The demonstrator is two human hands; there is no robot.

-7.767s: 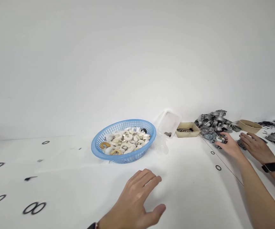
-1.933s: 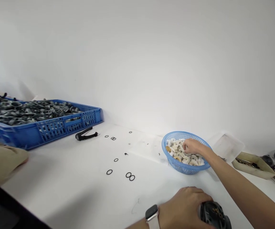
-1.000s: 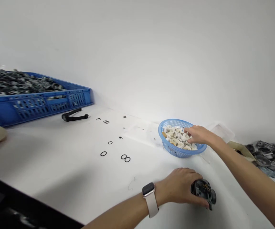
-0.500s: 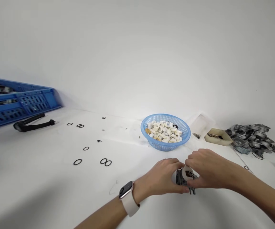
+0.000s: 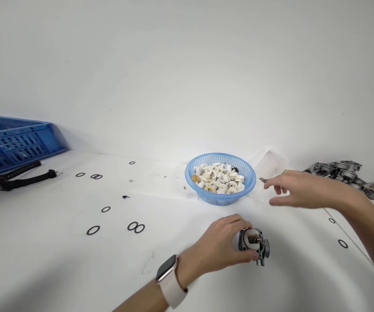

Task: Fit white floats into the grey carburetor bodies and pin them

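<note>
My left hand [image 5: 222, 242] is closed around a grey metal carburetor body [image 5: 262, 248] low in the view, gripping it from the left side. Its open face is turned up, and a white plastic ring-shaped float [image 5: 248, 243] sits in it around brass-coloured parts. My right hand [image 5: 304, 188] is off the carburetor, above the table, its fingers stretched to the left with nothing visible in them. Just beyond its fingertips lie small metal pins [image 5: 262, 180], partly covered by the hand. Left of them stands a blue mesh basket [image 5: 221, 199] full of white plastic floats [image 5: 221, 177].
Several black rubber rings [image 5: 93, 230] lie scattered on the white table. A black wristwatch [image 5: 21, 180] rests near a blue crate [image 5: 21, 143] at left. More grey carburetor bodies [image 5: 339, 169] are piled at right, partly behind my right arm. A clear plastic piece [image 5: 271, 162] leans by the wall.
My right hand has let go of the carburetor and moved up and right toward the small pins. My left hand still holds the carburetor. The view has shifted slightly right.
</note>
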